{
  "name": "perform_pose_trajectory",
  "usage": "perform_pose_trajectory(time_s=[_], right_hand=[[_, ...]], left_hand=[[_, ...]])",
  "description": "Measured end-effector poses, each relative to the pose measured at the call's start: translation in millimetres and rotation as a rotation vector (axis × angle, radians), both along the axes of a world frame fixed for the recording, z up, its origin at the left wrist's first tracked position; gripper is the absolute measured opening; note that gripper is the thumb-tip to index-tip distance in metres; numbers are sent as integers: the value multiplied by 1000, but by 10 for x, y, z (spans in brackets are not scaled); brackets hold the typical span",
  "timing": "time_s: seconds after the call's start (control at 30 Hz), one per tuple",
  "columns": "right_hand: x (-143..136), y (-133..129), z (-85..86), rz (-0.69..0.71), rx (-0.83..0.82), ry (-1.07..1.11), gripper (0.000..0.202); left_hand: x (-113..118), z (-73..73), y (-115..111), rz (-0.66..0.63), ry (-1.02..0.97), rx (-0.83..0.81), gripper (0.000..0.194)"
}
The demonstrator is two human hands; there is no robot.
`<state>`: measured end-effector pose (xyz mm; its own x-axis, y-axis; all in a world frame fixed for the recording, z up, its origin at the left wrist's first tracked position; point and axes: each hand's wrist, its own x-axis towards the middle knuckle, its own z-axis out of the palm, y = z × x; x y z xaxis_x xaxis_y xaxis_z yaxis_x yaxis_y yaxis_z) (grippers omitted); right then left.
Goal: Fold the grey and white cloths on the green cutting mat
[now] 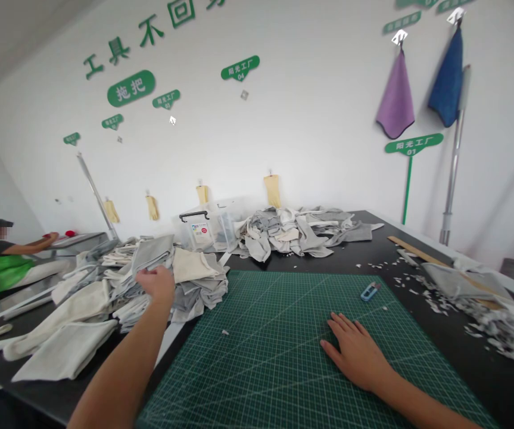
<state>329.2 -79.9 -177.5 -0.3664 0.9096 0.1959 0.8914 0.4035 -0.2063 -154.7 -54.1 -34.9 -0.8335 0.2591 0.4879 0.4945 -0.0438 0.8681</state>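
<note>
My left hand (157, 283) is closed at the near edge of a grey fabric piece (153, 253), which lies on top of a heap of folded grey and cream cloths (194, 265). The fingertips are partly hidden, but they seem to pinch that edge. My right hand (359, 351) rests flat on the green cutting mat (257, 351), fingers stretched out, holding nothing. Beyond its fingertips a small light-blue utility knife (370, 291) lies on the mat. A few tiny white scraps are scattered on the mat.
Behind the mat stand a clear plastic box (207, 229) and a loose heap of grey and white fabric (287, 229). Shredded offcuts (498, 328) and a wooden ruler-like strip (417, 250) lie at right. Cream cloths (67, 348) lie front left. A seated person (6, 256) works at far left.
</note>
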Motion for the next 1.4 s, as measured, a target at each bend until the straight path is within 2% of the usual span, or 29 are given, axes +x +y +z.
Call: perform_pose_trajectory(time_s=[0.07, 0.13, 0.3, 0.37, 0.43, 0.57, 0.73, 0.8, 0.97, 1.07, 1.13, 1.2, 1.27, 1.4], right_hand=[[-5, -26, 27, 2, -5, 0, 64], [-10, -53, 66, 21, -16, 6, 62], [-22, -75, 200, 149, -93, 50, 58], [-23, -66, 253, 194, -115, 64, 57], [-17, -56, 295, 215, -136, 76, 57], [6, -40, 335, 240, -170, 101, 58], [24, -13, 352, 239, -183, 142, 58], [31, 14, 354, 245, -191, 149, 58], [57, 112, 326, 276, -263, 160, 60], [66, 129, 327, 272, -264, 188, 60], [64, 108, 354, 266, -248, 197, 59], [60, 75, 388, 259, -237, 187, 59], [59, 44, 406, 259, -218, 168, 58], [65, 10, 355, 253, -136, 164, 56]], left_hand=[[225, -142, 90, -14, 78, -18, 51], [493, -297, 188, -117, 194, -80, 48], [1192, -713, 463, -616, 664, -602, 35], [1425, -879, 613, -759, 717, -680, 30], [1615, -1037, 789, -833, 730, -719, 27], [1863, -1283, 1166, -830, 721, -785, 30], [1977, -1408, 1618, -584, 750, -749, 44], [1990, -1411, 1795, -500, 769, -773, 46], [2032, -1381, 2108, -475, 717, -862, 50], [2103, -1358, 2105, -453, 749, -815, 60], [2161, -1303, 2024, -419, 801, -708, 66], [2214, -1182, 1904, -386, 852, -530, 70], [2252, -983, 1762, -383, 887, -333, 73], [2298, -412, 1420, -411, 903, -68, 76]])
